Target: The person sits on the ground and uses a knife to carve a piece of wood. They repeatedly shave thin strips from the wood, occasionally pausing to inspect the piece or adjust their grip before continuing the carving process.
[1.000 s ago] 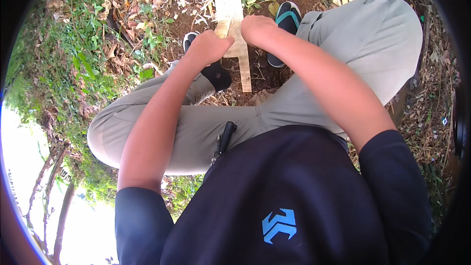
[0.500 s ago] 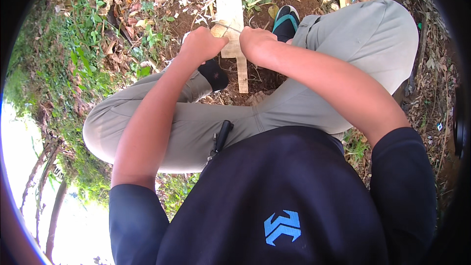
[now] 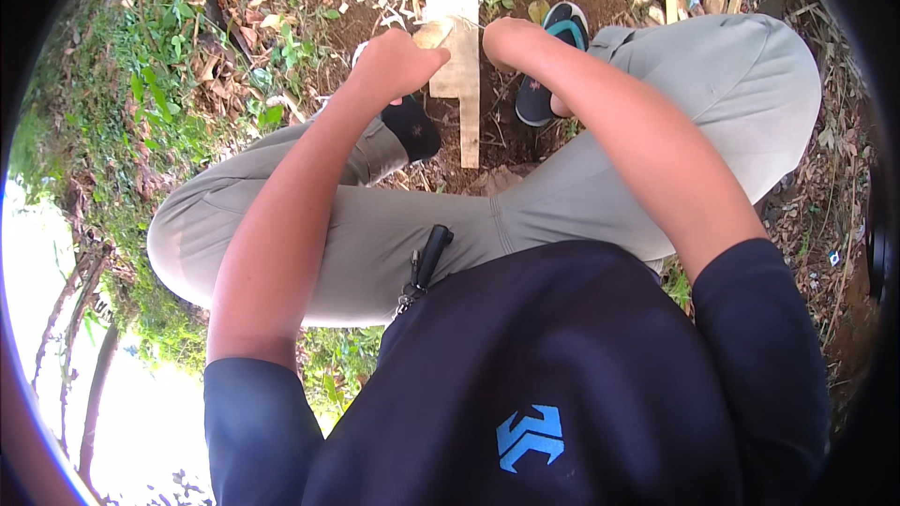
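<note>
A long, flat board of pale wood (image 3: 461, 64) is seen over the brown soil (image 3: 502, 136), between the two feet, its far end cut off by the upper edge of the view. Its long axis is run fore and aft, almost straight away from the body, and its narrow, square-ended tongue (image 3: 470, 136) is pointed back toward the person. The board is flanked by both hands: its left edge is overlapped by the thumb side of the bare left hand (image 3: 398, 67), while the bare right hand (image 3: 514, 43) is held just beside the right edge, so the left is nearer. Fingers are curled on both sides (a thin dark strip (image 3: 469, 22) is glimpsed between them), but what either grip is clenched on, if anything, cannot be told.
</note>
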The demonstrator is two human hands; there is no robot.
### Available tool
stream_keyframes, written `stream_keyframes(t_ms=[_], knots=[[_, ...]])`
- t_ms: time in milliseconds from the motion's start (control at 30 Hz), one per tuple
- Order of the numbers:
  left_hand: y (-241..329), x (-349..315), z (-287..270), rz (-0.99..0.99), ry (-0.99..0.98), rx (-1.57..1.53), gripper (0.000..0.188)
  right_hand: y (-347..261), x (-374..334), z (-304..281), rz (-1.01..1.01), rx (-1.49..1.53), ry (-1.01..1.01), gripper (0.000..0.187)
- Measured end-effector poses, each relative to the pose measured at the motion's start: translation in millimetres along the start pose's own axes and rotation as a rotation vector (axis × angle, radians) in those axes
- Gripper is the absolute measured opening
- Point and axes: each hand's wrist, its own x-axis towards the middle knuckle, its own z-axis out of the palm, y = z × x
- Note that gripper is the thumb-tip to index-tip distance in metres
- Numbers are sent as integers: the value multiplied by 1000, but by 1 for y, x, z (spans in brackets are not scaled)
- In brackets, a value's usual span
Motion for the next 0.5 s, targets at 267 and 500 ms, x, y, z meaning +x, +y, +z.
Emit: stream_keyframes(t_ms=[267,500], knots=[[9,-15,-5,-62,-53,-38,56,-3,-79,-33,-132,-197,9,27],[15,-22,0,-25,-81,-9,53,-3,-76,-11,-98,63,102,31]])
